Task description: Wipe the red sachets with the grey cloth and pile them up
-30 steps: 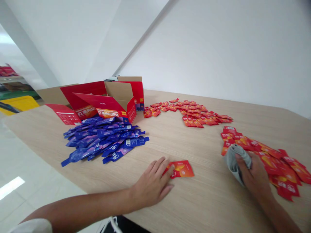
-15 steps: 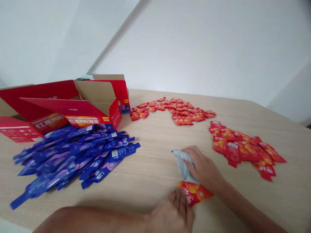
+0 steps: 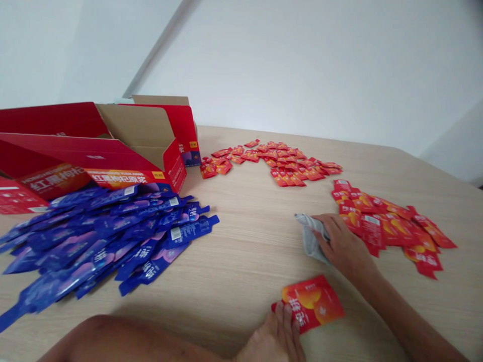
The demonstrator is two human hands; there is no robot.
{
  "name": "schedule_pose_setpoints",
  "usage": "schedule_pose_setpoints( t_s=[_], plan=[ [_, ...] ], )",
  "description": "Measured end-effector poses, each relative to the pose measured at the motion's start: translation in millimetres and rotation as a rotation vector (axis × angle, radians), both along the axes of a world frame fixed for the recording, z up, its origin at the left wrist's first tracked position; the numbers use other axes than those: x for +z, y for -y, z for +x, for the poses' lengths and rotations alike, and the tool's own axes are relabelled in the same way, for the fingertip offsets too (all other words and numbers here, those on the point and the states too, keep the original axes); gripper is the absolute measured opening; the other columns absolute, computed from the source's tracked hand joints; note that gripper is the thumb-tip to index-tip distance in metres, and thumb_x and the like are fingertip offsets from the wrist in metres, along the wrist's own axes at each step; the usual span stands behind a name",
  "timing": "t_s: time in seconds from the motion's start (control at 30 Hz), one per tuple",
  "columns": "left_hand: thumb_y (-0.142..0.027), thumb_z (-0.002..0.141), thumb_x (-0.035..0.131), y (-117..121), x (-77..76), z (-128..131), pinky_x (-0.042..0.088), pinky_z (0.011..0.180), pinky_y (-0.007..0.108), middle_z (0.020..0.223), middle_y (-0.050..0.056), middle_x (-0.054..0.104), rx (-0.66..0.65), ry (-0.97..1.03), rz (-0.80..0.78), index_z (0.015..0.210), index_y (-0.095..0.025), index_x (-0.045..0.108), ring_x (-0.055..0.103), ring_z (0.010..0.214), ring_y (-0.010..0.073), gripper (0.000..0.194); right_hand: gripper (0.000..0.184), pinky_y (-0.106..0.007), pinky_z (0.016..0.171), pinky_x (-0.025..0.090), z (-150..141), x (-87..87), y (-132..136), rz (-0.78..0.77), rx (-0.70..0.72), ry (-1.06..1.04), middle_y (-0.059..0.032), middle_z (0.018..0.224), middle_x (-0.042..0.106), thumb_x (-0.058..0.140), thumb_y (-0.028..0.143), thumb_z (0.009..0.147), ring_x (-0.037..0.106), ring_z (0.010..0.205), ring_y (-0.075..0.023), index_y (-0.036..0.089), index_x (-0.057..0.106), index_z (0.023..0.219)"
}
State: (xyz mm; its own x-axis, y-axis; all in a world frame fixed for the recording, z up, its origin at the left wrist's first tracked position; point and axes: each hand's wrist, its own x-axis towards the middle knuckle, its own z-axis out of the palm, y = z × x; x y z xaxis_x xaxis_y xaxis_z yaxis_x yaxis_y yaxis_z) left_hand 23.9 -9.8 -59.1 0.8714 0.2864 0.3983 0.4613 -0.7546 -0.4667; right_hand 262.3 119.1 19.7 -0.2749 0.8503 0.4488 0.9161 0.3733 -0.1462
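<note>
At the front of the table lies a red and orange pouch [image 3: 315, 303] with white lettering. My left hand [image 3: 277, 334] has its fingers pressed together over the pouch's left end, hiding that corner. A crumpled light grey cloth [image 3: 312, 240] is bunched in my right hand [image 3: 343, 244], which rests on the table beyond the pouch, apart from it. Just right of that hand is a loose pile of similar red pouches [image 3: 388, 226].
Blue spouted pouches [image 3: 113, 236] are heaped at the left. Behind them stand open red cartons [image 3: 124, 163], one with flaps spread. Several small red sachets [image 3: 287, 163] lie scattered towards the back of the wooden table [image 3: 241, 221], before a white wall [image 3: 302, 65].
My right hand and the cloth have moved right and away from the red pouch, uncovering its upper edge. My left hand still holds the pouch's left end. The view has shifted slightly.
</note>
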Motion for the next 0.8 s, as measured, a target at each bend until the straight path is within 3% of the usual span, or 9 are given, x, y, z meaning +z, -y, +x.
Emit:
schedule_pose_setpoints(
  t_s=[0.07,0.17,0.27,0.37,0.47,0.57,0.63,0.73,0.8],
  plan=[
    [-0.027,0.092,0.064,0.1,2.7,1.4,0.057,0.074,0.034,0.095,0.016,0.078,0.027,-0.030,-0.019,0.098,-0.006,0.071,0.076,0.086,0.0252,0.023,0.030,-0.039,0.082,0.061,-12.3,4.3,17.5,0.001,0.049,-0.063,-0.0120,0.124,0.061,0.046,0.032,0.101,0.066,0.111,-0.0277,0.023,0.052,0.129],
    [-0.030,0.093,0.066,1.8,9.0,2.5,0.054,0.076,0.037,0.097,0.017,0.078,0.091,-0.080,-0.033,0.100,-0.005,0.072,0.076,0.088,0.0271,0.026,0.037,-0.036,0.088,0.061,-42.7,-2.7,48.7,-0.153,0.279,-0.044,-0.0097,0.125,0.062,0.050,0.020,0.095,0.067,0.112,-0.0240,0.027,0.052,0.131],
    [-0.036,0.095,0.063,3.4,16.6,3.0,0.052,0.077,0.039,0.095,0.018,0.078,0.130,-0.080,-0.003,0.099,-0.005,0.074,0.075,0.087,0.0283,0.033,0.044,-0.036,0.087,0.061,-57.0,-16.1,54.1,-0.278,0.449,0.013,-0.0073,0.125,0.064,0.054,0.014,0.089,0.068,0.109,-0.0230,0.028,0.055,0.130],
    [-0.045,0.098,0.058,3.0,23.2,3.1,0.050,0.076,0.039,0.092,0.016,0.078,0.135,-0.042,0.042,0.097,-0.007,0.076,0.074,0.086,0.0282,0.042,0.037,-0.037,0.090,0.060,-39.9,-21.6,26.6,-0.273,0.360,-0.012,-0.0074,0.123,0.064,0.050,0.017,0.094,0.068,0.110,-0.0222,0.027,0.056,0.129],
    [-0.048,0.096,0.060,1.1,25.5,3.2,0.049,0.073,0.039,0.085,0.014,0.078,0.128,0.001,0.064,0.092,-0.009,0.077,0.073,0.082,0.0285,0.042,0.030,-0.040,0.086,0.061,-10.6,-13.8,-0.6,-0.152,0.187,-0.016,-0.0090,0.121,0.063,0.045,0.022,0.099,0.068,0.107,-0.0248,0.024,0.057,0.126],
    [-0.049,0.094,0.063,0.2,24.6,4.0,0.049,0.072,0.039,0.083,0.014,0.078,0.123,0.018,0.057,0.092,-0.008,0.076,0.073,0.080,0.0290,0.043,0.033,-0.041,0.086,0.061,-2.8,-0.8,5.3,-0.027,0.094,-0.045,-0.0114,0.124,0.061,0.047,0.026,0.099,0.066,0.112,-0.0274,0.023,0.055,0.130],
    [-0.055,0.095,0.059,1.2,25.4,4.9,0.050,0.074,0.040,0.086,0.016,0.078,0.128,0.016,0.030,0.094,-0.007,0.076,0.073,0.082,0.0298,0.051,0.037,-0.039,0.090,0.061,-16.1,2.7,26.7,-0.018,0.140,-0.077,-0.0111,0.126,0.061,0.049,0.025,0.097,0.065,0.115,-0.0262,0.025,0.053,0.134],
    [-0.068,0.094,0.051,4.5,32.5,6.8,0.050,0.077,0.042,0.087,0.019,0.078,0.149,0.018,-0.064,0.092,-0.006,0.077,0.073,0.085,0.0323,0.067,0.044,-0.035,0.091,0.060,-46.2,-4.9,59.6,-0.124,0.380,-0.030,-0.0084,0.123,0.065,0.052,0.016,0.091,0.067,0.111,-0.0232,0.028,0.055,0.132],
    [-0.073,0.091,0.050,6.8,39.8,8.3,0.049,0.083,0.046,0.087,0.020,0.077,0.196,0.018,-0.161,0.088,-0.007,0.078,0.073,0.088,0.0350,0.072,0.045,-0.035,0.088,0.061,-57.8,-13.8,66.2,-0.193,0.495,0.026,-0.0073,0.121,0.066,0.053,0.012,0.087,0.069,0.107,-0.0228,0.028,0.058,0.129]
  ],
)
